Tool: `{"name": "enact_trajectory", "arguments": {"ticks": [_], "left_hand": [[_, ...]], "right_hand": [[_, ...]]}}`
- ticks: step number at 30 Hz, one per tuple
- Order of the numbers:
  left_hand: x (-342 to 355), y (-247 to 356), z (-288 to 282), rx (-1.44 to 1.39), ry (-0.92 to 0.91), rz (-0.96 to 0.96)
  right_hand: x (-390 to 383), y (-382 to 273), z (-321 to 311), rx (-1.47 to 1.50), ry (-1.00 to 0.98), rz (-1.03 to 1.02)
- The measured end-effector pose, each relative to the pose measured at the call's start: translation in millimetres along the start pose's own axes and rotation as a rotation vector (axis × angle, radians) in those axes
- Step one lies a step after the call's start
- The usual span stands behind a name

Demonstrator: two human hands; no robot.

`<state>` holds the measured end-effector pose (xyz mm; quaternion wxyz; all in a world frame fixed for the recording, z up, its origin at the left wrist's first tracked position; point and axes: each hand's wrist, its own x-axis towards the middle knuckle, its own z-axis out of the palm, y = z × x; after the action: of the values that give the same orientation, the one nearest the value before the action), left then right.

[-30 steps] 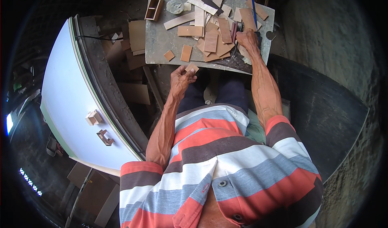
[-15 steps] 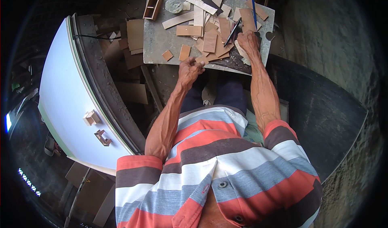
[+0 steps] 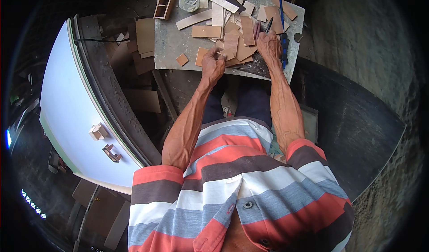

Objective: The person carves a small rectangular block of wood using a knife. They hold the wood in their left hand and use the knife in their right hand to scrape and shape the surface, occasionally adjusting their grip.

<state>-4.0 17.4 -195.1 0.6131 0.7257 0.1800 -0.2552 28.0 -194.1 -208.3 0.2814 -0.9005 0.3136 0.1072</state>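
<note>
Well, leftmost, a small wooden square [image 3: 182, 59] lies on the surface [image 3: 167, 42]. Beside it, my left hand [image 3: 213, 65] pinches a thin wooden piece [image 3: 228, 54] at the near side of the loose pile [image 3: 247, 32]; I'd hold it flat and steady. Rightward, my right hand [image 3: 269, 47] grips a slim dark pen [image 3: 270, 23], best kept loosely controlled.
</note>
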Motion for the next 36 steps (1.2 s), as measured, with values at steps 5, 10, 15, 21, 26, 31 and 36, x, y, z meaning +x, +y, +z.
{"name": "enact_trajectory", "arguments": {"ticks": [5,10,15,21,26,31,36], "left_hand": [[7.8,-6.6,-4.9,0.040,-0.027,0.024],[10.7,-3.2,-2.6,-0.063,0.019,-0.019],[9.0,8.6,-7.0,-0.140,-0.015,-0.102],[2.2,17.5,-3.1,-0.372,0.030,-0.155],[-4.0,19.9,-7.1,-0.390,0.051,-0.128],[-16.2,5.8,-33.3,-0.319,0.062,-0.176],[-35.1,-17.6,-58.4,-0.307,0.114,-0.215]], "right_hand": [[-5.6,24.5,2.1,0.028,0.073,-0.270],[-27.4,-14.3,-16.8,0.133,-0.054,-0.028],[-35.3,-16.0,9.9,0.000,0.046,-0.113],[-39.3,-16.0,20.2,0.062,0.129,-0.084],[-40.0,-6.5,8.8,0.069,0.153,-0.101],[-35.4,9.3,2.2,0.156,0.389,-0.243],[-62.4,17.5,-7.0,0.123,0.094,-0.068]]}}
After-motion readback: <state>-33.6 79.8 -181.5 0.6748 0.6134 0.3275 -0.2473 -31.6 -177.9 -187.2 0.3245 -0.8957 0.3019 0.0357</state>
